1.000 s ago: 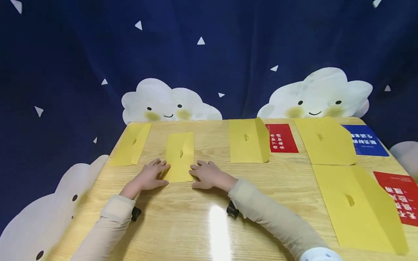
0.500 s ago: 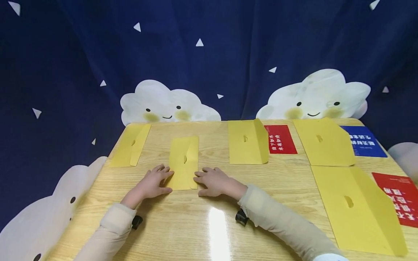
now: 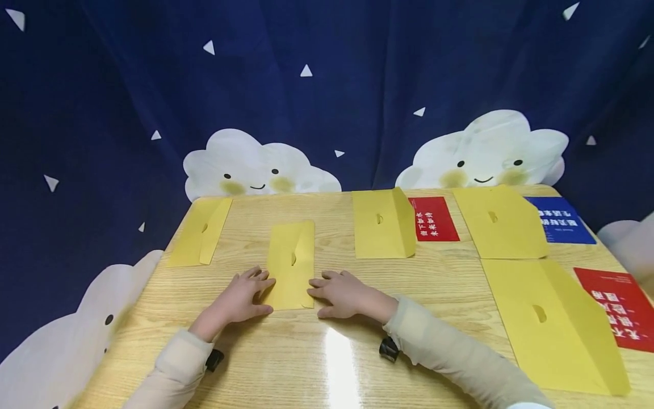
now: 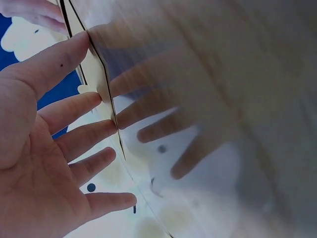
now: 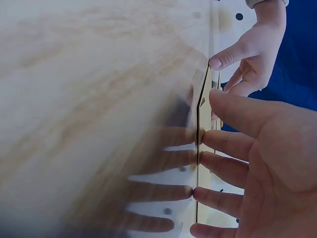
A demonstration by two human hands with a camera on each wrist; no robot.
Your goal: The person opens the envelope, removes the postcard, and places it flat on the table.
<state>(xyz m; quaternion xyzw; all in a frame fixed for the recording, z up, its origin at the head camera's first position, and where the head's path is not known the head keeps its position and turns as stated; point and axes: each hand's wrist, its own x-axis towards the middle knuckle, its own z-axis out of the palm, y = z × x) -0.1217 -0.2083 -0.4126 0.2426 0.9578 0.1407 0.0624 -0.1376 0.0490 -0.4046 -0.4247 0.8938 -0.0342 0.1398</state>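
Navy curtain (image 3: 347, 96) hangs behind the wooden tabletop (image 3: 286, 363), where a yellow envelope (image 3: 286, 287) lies between the left hand (image 3: 242, 295) and right hand (image 3: 344, 294). Both have fingers apart, touching its long sides without clamping. Uneven pushing could skew it or — squeezed inward — buckle it, perhaps lifting the flap (image 3: 306, 250) off the slot (image 3: 293, 259).

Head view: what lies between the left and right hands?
A yellow envelope on the wooden table, the left hand at one long edge, the right hand at the other; shown in the head view.
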